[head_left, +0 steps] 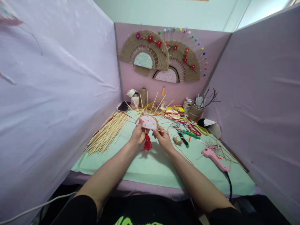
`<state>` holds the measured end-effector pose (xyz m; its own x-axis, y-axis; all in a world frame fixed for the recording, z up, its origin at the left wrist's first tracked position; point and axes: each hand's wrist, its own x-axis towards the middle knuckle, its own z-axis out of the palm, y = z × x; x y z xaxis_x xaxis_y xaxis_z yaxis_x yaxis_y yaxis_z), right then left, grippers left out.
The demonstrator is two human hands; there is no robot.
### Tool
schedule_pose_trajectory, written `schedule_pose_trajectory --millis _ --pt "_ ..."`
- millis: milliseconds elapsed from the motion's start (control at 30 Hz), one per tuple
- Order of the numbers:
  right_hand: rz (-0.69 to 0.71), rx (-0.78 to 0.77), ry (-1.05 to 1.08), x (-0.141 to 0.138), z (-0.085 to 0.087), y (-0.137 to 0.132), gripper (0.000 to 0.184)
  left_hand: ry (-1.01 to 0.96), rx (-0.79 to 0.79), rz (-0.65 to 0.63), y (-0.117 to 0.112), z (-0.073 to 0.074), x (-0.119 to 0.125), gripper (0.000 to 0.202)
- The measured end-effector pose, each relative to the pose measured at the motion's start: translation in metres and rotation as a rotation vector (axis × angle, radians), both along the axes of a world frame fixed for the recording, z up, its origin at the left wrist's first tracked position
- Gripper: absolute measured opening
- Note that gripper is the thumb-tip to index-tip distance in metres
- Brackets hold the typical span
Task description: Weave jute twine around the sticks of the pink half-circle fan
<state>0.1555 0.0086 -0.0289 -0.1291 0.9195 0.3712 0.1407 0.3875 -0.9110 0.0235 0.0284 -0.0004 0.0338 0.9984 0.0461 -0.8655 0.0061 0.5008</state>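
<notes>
A: Lilac cloth walls (82,78) close in both sides, and a pink board (138,86) stands at the back behind a table in mint cloth (145,168). What is hard to see?

B: On the board, the left fan (130,47) covers part of the right fan (192,70). Something pink (8,14) at the upper left is cut off by the edge, so I can't name it.

A: And the hands?

B: Both hold the half-disc (148,122), above the middle of the table. The left hand (138,133) has its thumb on the front and other fingers behind, mostly hidden. The right hand (163,136) pinches the right corner; its other fingertips are hard to make out.

A: What's on the half-disc?

B: Thin sticks (161,101) spread out from its curved rim, and a red tassel (147,143) hangs below.

A: Containers?

B: A jar (135,101) at the back left has something white on top. A brown pot (196,112) at the right holds dark twigs (212,95) and whitish pieces. Just beside it is a tin (188,105); its contents are too small to tell.

A: Nearer?

B: A pink glue gun (215,157) lies at the right, its cord (229,184) dropping over the table edge.
</notes>
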Motion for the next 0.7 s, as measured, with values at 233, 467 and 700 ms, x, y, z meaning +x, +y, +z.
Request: schedule_pose_trajectory --millis 233,467,700 --pt "-0.061 -0.058 0.081 -0.005 0.003 -0.005 0.042 0.136 0.053 -0.047 -0.001 -0.002 0.002 0.033" --pt "-0.285 -0.077 0.215 0.014 0.011 0.005 0.049 0.464 0.030 0.389 -0.003 -0.005 0.001 0.025" --pt "-0.319 -0.078 0.224 0.017 0.021 -0.002 0.050 0.856 0.258 -0.170 -0.022 -0.022 0.027 0.017"
